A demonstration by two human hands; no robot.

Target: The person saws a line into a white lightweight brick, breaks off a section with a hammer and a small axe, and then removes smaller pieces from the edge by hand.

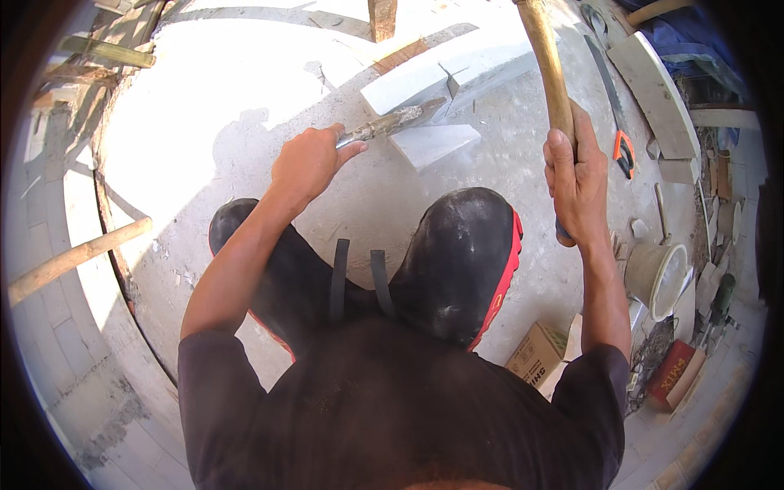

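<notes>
My left hand (306,167) grips a chisel-like metal bar (390,123), worn and smeared with grey. Its far tip reaches a long white block (420,77), beside a dark notch in that block. Just below the bar lies a wedge-shaped white piece (437,145) on the floor. My right hand (580,184) is closed around a long wooden handle (545,65), held up to the right of the block. A dark blue end shows under this hand, while the handle's far end runs out at the top edge, so any tool head is hidden.
A handsaw (624,153) with an orange-black grip lies to the right, near a pale slab (657,94). Closer stand a white bucket (657,278), a cardboard box (535,357) and a red box (674,371). A wooden pole (82,260) juts in from the left.
</notes>
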